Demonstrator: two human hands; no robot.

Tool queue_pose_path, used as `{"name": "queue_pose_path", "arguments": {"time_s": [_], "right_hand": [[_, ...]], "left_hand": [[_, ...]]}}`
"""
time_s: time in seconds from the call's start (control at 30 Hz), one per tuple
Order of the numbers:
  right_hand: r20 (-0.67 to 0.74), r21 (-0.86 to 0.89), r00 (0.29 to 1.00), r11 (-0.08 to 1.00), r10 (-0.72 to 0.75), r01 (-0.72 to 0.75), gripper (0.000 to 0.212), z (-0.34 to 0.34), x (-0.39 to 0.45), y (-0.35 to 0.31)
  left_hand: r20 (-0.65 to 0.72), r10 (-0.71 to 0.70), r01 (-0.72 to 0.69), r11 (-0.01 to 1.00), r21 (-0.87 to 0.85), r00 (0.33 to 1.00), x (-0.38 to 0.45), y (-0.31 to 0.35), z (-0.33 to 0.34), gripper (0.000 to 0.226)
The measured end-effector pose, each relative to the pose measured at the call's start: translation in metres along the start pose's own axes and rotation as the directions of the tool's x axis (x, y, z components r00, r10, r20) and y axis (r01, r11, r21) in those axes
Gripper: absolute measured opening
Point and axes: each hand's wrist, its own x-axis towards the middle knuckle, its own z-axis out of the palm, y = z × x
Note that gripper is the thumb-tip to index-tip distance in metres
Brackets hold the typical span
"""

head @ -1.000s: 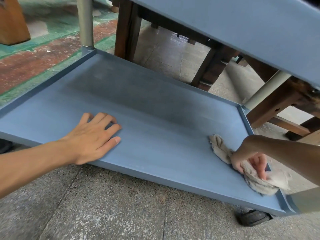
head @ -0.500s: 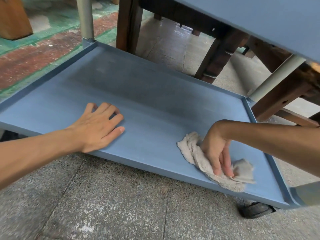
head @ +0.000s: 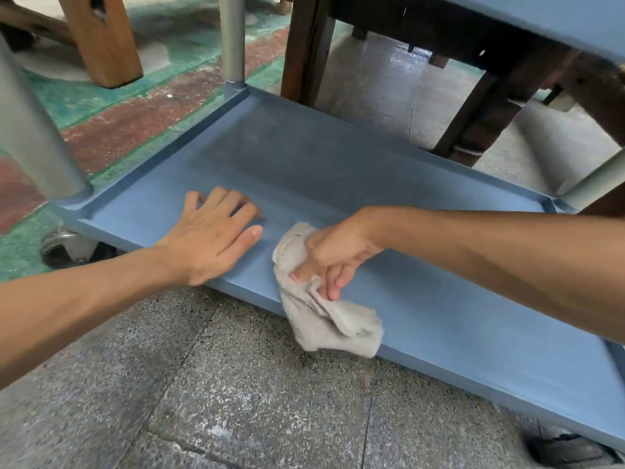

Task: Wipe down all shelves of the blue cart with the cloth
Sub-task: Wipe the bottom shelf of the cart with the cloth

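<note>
Blue cart's bottom shelf [head: 338,170], left hand [head: 211,235] flat on it, right hand [head: 333,253] gripping cloth [head: 324,316] there.

The right hand [head: 333,257] with the beige cloth [head: 318,299] moved from the right end of the cart's bottom shelf [head: 439,299] toward the left, approx. to the middle, now just beside the left hand [head: 211,236]. One cloth end now hangs over the front edge. The view shifted too: a caster [head: 69,247] appeared at the left.
</note>
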Motion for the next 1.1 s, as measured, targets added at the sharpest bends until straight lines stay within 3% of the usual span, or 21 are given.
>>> {"name": "queue_pose_path", "arguments": {"time_s": [0.1,0.17,0.23,0.3,0.37,0.4,0.47,0.5,0.57,0.6,0.67,0.73,0.77,0.83,0.9,0.93,1.0,1.1], "right_hand": [[-0.104,0.281,0.989,0.951,-0.107,0.132,0.031,0.008,0.029,-0.041],[-0.139,0.487,0.981,0.853,-0.139,0.19,0.028,0.013,0.045,-0.067],[-0.167,0.673,0.973,0.704,-0.157,0.229,0.021,0.018,0.057,-0.094],[-0.264,0.816,0.947,0.482,-0.182,0.32,0.017,0.024,0.066,-0.114],[-0.371,0.872,0.907,0.261,-0.201,0.414,0.023,0.033,0.073,-0.133],[-0.408,0.871,0.891,0.207,-0.199,0.446,0.026,0.037,0.075,-0.137],[-0.447,0.827,0.872,0.279,-0.199,0.488,0.027,0.044,0.074,-0.14],[-0.475,0.745,0.859,0.432,-0.189,0.508,0.025,0.046,0.07,-0.14],[-0.641,0.301,0.749,0.842,-0.169,0.448,0.026,0.043,0.056,-0.131],[-0.74,0.008,0.633,0.938,-0.228,0.347,0.03,0.041,0.05,-0.127],[-0.827,-0.302,0.415,0.923,-0.378,0.238,0.024,0.034,0.038,-0.123],[-0.846,-0.339,0.325,0.897,-0.422,0.283,0.021,0.021,0.036,-0.124],[-0.84,-0.32,0.35,0.9,-0.415,0.297,0.031,0.014,0.04,-0.126],[-0.785,-0.289,0.499,0.929,-0.367,0.229,0.053,0.008,0.054,-0.136],[-0.719,-0.258,0.627,0.953,-0.299,0.158,0.06,0.017,0.068,-0.149],[-0.695,-0.245,0.659,0.956,-0.289,0.161,0.059,0.026,0.074,-0.156],[-0.671,-0.202,0.673,0.95,-0.313,0.24,0.059,0.043,0.084,-0.161],[-0.689,-0.255,0.598,0.909,-0.411,0.33,0.062,0.058,0.088,-0.144]], "left_hand": [[-0.087,-0.121,0.115,0.991,-0.073,0.989,-0.004,-0.015,-0.007,0.05],[-0.111,-0.194,0.179,0.975,-0.133,0.975,-0.004,-0.027,-0.013,0.052],[-0.113,-0.225,0.209,0.968,-0.139,0.968,-0.005,-0.04,-0.019,0.06],[-0.174,-0.267,0.235,0.955,-0.183,0.948,-0.007,-0.048,-0.025,0.06],[-0.248,-0.321,0.263,0.935,-0.239,0.914,-0.011,-0.055,-0.031,0.051],[-0.274,-0.321,0.257,0.935,-0.245,0.907,-0.013,-0.057,-0.033,0.048],[-0.268,-0.329,0.272,0.935,-0.229,0.905,-0.02,-0.06,-0.037,0.046],[-0.241,-0.351,0.299,0.927,-0.227,0.905,-0.025,-0.062,-0.038,0.046],[-0.191,-0.367,0.321,0.917,-0.236,0.91,-0.036,-0.066,-0.036,0.046],[-0.168,-0.366,0.321,0.916,-0.242,0.915,-0.043,-0.069,-0.035,0.046],[-0.12,-0.363,0.321,0.907,-0.273,0.924,-0.055,-0.076,-0.032,0.042],[-0.063,-0.362,0.332,0.901,-0.28,0.93,-0.062,-0.083,-0.031,0.036],[-0.049,-0.359,0.334,0.904,-0.266,0.932,-0.062,-0.085,-0.029,0.034],[-0.075,-0.376,0.348,0.905,-0.244,0.924,-0.059,-0.081,-0.026,0.032],[-0.101,-0.462,0.421,0.864,-0.276,0.881,-0.053,-0.073,-0.025,0.029],[-0.079,-0.515,0.465,0.821,-0.33,0.853,-0.051,-0.07,-0.026,0.027],[0.04,-0.576,0.503,0.675,-0.54,0.817,-0.051,-0.067,-0.032,0.023],[0.232,-0.581,0.462,0.285,-0.84,0.78,-0.054,-0.073,-0.044,0.028]]}}
